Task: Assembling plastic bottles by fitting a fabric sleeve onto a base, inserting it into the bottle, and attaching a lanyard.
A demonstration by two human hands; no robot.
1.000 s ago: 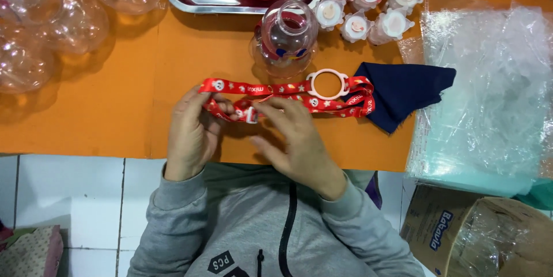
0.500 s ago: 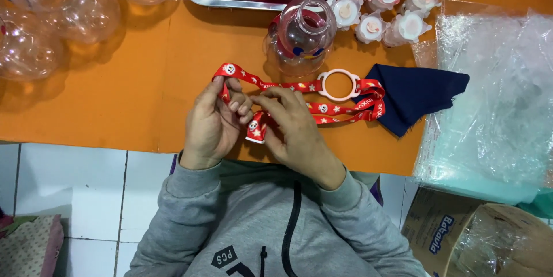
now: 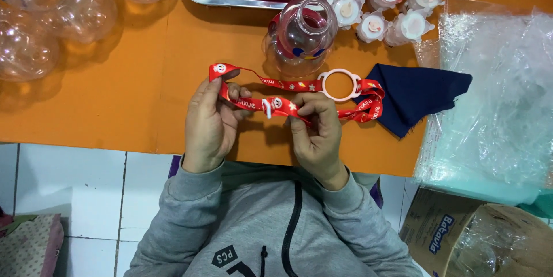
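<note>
Mid-frame, the left hand and right hand both pinch a red printed strap. Its white ring lies just below a clear bottle, beside a navy cloth.

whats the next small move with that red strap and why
Probably slide the small white clip along the red strap. Both hands pinch the strap on either side of it, the left hand near the looped end and the right hand toward the white ring, so the clip sits free between them.
</note>
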